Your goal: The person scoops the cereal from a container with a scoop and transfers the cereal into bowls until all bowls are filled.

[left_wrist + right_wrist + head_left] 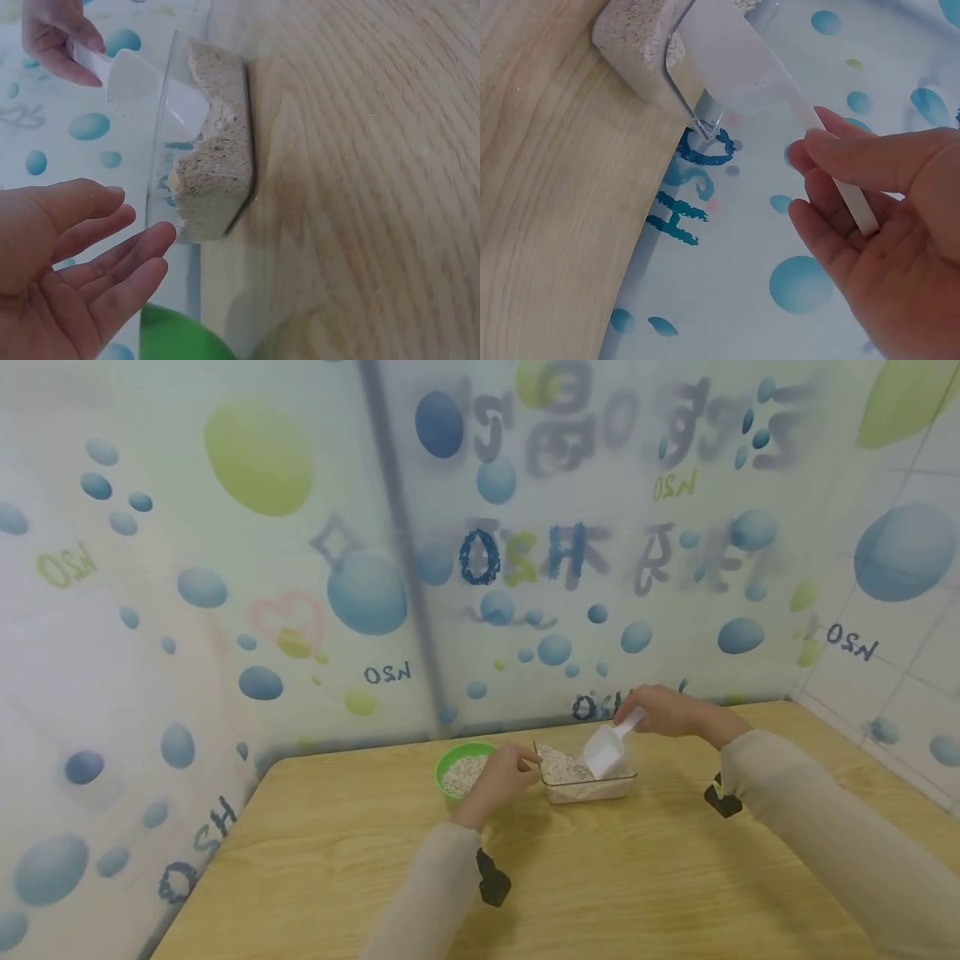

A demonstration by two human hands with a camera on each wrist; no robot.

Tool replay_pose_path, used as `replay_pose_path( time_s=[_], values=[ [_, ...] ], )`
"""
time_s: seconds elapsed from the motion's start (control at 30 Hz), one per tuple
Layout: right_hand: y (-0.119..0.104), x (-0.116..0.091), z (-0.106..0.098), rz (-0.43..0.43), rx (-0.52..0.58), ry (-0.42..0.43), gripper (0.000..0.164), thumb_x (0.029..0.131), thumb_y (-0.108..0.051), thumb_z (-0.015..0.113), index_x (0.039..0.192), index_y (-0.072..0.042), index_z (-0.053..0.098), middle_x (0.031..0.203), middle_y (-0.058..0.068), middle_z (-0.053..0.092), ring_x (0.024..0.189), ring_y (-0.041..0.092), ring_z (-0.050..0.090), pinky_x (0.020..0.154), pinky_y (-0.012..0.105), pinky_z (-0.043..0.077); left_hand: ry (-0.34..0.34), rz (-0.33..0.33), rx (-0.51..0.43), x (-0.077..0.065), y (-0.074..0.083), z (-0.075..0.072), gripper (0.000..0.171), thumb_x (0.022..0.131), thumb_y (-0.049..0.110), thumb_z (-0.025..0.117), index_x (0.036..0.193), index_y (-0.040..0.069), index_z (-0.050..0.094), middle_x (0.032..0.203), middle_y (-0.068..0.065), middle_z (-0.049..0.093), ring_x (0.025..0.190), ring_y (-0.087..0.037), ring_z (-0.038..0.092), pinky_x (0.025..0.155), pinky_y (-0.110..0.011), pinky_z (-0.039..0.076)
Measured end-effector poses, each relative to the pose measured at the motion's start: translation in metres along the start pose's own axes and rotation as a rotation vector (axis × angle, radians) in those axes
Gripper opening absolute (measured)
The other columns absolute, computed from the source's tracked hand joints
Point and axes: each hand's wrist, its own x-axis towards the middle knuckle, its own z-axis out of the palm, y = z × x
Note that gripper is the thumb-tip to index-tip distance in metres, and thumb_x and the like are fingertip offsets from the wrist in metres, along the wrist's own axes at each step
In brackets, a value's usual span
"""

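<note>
A white plastic scoop [605, 750] tilts down into a clear rectangular container [588, 790] of pale oat-like flakes [217, 142]. My right hand [657, 710] grips its handle, thumb on top and fingers curled beneath, as the right wrist view shows. The scoop's front edge is in the flakes. My left hand [506, 777] is by the container's left end, fingers loosely bent and nothing held. In the left wrist view its fingertips [161, 238] come right up to the container's corner. Behind that hand stands a green bowl [442, 774] of similar flakes, partly hidden by it.
Both containers stand on a wood-grain table [337, 852], toward its far edge. A hanging sheet [300, 577] printed with blue and green drops rises just behind the table and along its sides. Dark wrist devices [493, 881] sit at the two sleeves.
</note>
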Motion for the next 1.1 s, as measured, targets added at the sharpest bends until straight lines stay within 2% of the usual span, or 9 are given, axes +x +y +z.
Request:
replay_pose_path(
  time_s=[0.17,0.37,0.57,0.73,0.8,0.87,0.97,1.0,1.1],
  values=[
    [0.004,-0.001,0.007,0.036,0.04,-0.025,0.023,0.083,0.009,0.059,0.104,0.004,0.067,0.105,0.017,0.062,0.102,0.04,0.054,0.085,0.05,0.046,0.017,0.01,0.003,0.001,-0.001,0.006,0.023,0.09,0.004,0.056,0.11,-0.004,0.065,0.104,-0.016,0.064,0.09,-0.028,0.063,0.07,-0.035,0.053],
    [0.007,0.002,0.016,0.025,0.077,-0.074,0.024,0.085,0.006,0.058,0.107,0.006,0.065,0.108,0.019,0.063,0.105,0.041,0.054,0.086,0.05,0.046,0.038,-0.004,-0.008,0.003,-0.003,0.013,0.021,0.089,0.004,0.06,0.107,-0.004,0.065,0.104,-0.015,0.064,0.095,-0.029,0.062,0.075,-0.036,0.053],
    [0.007,0.002,0.024,0.011,0.102,-0.054,0.022,0.084,0.006,0.059,0.105,0.006,0.066,0.104,0.018,0.064,0.101,0.037,0.057,0.084,0.047,0.048,0.06,-0.026,-0.043,0.005,-0.001,0.014,0.021,0.088,0.003,0.061,0.107,-0.005,0.066,0.1,-0.014,0.066,0.094,-0.027,0.062,0.076,-0.035,0.053],
    [0.012,0.002,0.027,-0.071,0.161,-0.033,0.02,0.084,0.004,0.061,0.104,0.006,0.066,0.102,0.015,0.066,0.097,0.034,0.059,0.081,0.045,0.05,0.067,-0.042,-0.046,0.007,-0.002,0.015,0.02,0.087,0.003,0.063,0.105,-0.005,0.067,0.1,-0.013,0.066,0.092,-0.026,0.062,0.075,-0.034,0.053],
    [0.02,0.003,0.031,-0.158,0.178,-0.017,0.02,0.085,0.002,0.061,0.103,0.004,0.067,0.101,0.013,0.066,0.095,0.031,0.061,0.079,0.042,0.051,0.071,-0.043,-0.035,0.009,-0.003,0.016,0.02,0.086,0.003,0.063,0.104,-0.004,0.067,0.099,-0.013,0.066,0.092,-0.026,0.063,0.075,-0.033,0.053],
    [0.023,0.004,0.033,-0.202,0.186,-0.007,0.02,0.084,0.003,0.061,0.102,0.004,0.067,0.1,0.013,0.067,0.093,0.031,0.061,0.077,0.042,0.052,0.074,-0.039,-0.031,0.009,-0.004,0.016,0.019,0.086,0.003,0.064,0.104,-0.004,0.068,0.098,-0.013,0.067,0.091,-0.026,0.063,0.074,-0.033,0.053],
    [0.022,0.006,0.038,-0.19,0.195,-0.001,0.021,0.083,0.006,0.06,0.103,0.006,0.067,0.102,0.017,0.066,0.096,0.034,0.061,0.079,0.043,0.051,0.076,-0.034,-0.033,0.009,-0.003,0.016,0.019,0.085,0.002,0.064,0.103,-0.005,0.068,0.097,-0.014,0.067,0.09,-0.026,0.063,0.074,-0.033,0.053],
    [0.017,0.005,0.038,-0.154,0.196,-0.007,0.021,0.082,0.007,0.059,0.102,0.008,0.066,0.103,0.019,0.065,0.097,0.037,0.06,0.081,0.046,0.05,0.076,-0.032,-0.036,0.009,-0.003,0.016,0.019,0.085,0.001,0.064,0.103,-0.005,0.068,0.098,-0.014,0.067,0.09,-0.026,0.063,0.074,-0.033,0.053],
    [0.012,0.005,0.042,-0.092,0.217,-0.014,0.023,0.083,0.008,0.056,0.104,0.009,0.065,0.105,0.021,0.064,0.1,0.038,0.058,0.082,0.046,0.05,0.075,-0.034,-0.044,0.008,-0.003,0.016,0.02,0.085,0.001,0.064,0.104,-0.005,0.067,0.099,-0.015,0.066,0.091,-0.027,0.063,0.075,-0.033,0.053]
  ],
)
